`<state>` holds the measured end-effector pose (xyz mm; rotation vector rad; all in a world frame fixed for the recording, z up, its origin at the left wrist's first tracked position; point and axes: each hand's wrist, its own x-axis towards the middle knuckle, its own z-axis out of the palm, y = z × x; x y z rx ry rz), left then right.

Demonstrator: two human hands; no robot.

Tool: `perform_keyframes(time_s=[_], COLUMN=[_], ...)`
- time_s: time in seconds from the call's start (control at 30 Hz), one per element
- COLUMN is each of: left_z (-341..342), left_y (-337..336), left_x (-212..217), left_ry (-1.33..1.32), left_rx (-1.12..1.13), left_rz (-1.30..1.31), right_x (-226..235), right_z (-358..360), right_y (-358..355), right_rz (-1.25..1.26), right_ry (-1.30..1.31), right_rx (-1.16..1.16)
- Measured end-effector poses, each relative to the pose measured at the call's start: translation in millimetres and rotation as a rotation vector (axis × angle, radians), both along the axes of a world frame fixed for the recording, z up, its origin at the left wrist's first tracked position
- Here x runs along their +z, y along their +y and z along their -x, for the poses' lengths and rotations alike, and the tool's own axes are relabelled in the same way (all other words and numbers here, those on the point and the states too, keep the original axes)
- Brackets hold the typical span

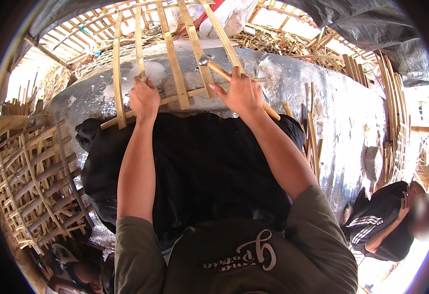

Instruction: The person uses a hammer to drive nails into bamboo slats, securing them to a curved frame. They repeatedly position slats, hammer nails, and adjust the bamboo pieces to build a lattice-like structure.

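Observation:
A bamboo frame (177, 78) lies ahead of my knees, its several long pale slats running away from me across a thin crosspiece (195, 92). My left hand (145, 98) is closed round the near end of the second slat from the left, by the crosspiece. In my right hand (244, 95) is a hammer (217, 68) with a rounded metal head and a wooden handle. Its head points away to the left, over a slat, and the handle's end shows below my wrist. My right fingers also meet the rightmost slat's end; whether they grip it is unclear.
Black cloth (200, 161) covers my lap. Finished-looking bamboo lattices (33, 181) are stacked at the left. A silvery sheet (342, 112) covers the ground. Bamboo scraps (283, 46) lie beyond; strips (391, 112) stand at right. People sit at right (381, 225) and lower left (84, 272).

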<state>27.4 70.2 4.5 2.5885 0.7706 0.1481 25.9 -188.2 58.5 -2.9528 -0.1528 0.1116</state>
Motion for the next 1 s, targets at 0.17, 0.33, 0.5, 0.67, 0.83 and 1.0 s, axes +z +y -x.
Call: perform_keyframes(time_s=[0.17, 0.33, 0.5, 0.67, 0.83, 1.0], left_z=[2.3, 1.1, -1.0, -1.4, 3.6, 0.1], left_y=[-3.6, -2.8, -3.2, -1.7, -12.2, -41.1], left_x=[8.3, 10.8, 11.6, 11.1, 14.0, 31.4], left_ry=[-0.005, 0.059, 0.089, 0.089, -0.056, -0.124], left_rx=[0.004, 0.02, 0.021, 0.012, -0.052, -0.237], left_rz=[0.038, 0.032, 0.048, 0.045, -0.203, -0.277], right_x=[0.8, 0.9, -11.4, -12.8, -12.9, -22.3], right_z=[-1.1, 1.0, 5.7, 8.3, 9.8, 7.2], right_y=[-1.3, 0.6, -0.7, 2.9, 3.2, -1.1], right_rz=[0.031, 0.047, 0.065, 0.067, 0.05, -0.004], right_ry=[0.039, 0.052, -0.039, -0.038, -0.057, -0.037], right_rx=[0.043, 0.051, 0.078, 0.114, 0.114, 0.127])
